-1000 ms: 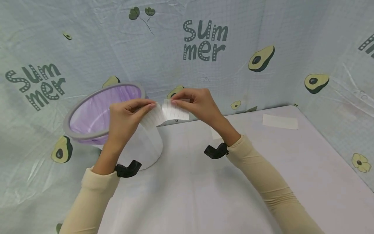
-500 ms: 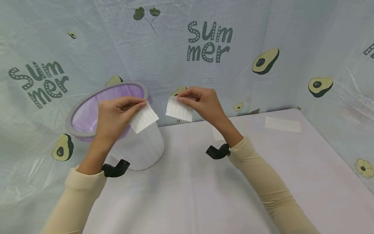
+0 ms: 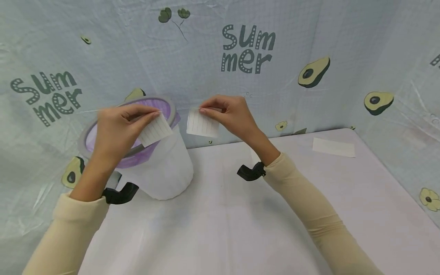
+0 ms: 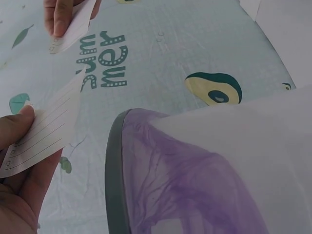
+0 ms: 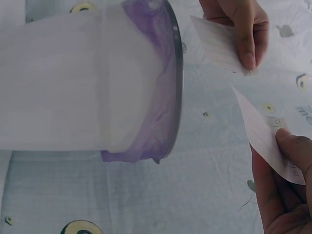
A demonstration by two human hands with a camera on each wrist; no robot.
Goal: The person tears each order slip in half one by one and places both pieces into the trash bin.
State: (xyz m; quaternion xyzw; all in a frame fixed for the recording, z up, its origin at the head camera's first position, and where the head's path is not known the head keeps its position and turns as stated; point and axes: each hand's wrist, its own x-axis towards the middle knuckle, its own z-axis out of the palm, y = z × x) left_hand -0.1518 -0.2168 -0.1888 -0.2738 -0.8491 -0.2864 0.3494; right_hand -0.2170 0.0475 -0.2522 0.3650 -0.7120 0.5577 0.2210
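Note:
My left hand [image 3: 113, 131] pinches a torn piece of lined paper [image 3: 156, 131] between thumb and fingers, held over the near rim of the trash bin [image 3: 170, 164] in the head view. My right hand [image 3: 233, 114] pinches another piece of lined paper [image 3: 203, 124], to the right of the bin's mouth. A gap separates the two pieces. Small printed checkboxes show along the held edge of the left piece [image 4: 41, 129] in the left wrist view. White and tapered, the bin has a grey rim and a purple bag [image 5: 163, 117] folded over it.
A white strip of paper [image 3: 333, 147] lies at the back right of the pale table [image 3: 220, 229]. Part of another white piece [image 3: 255, 156] shows behind my right wrist. A sheet printed with avocados and "summer" [image 3: 247, 49] hangs behind the table.
The paper, still joined a second ago, has come apart into two pieces. My left hand has moved left over the bin with one. My right hand has shifted slightly with the other.

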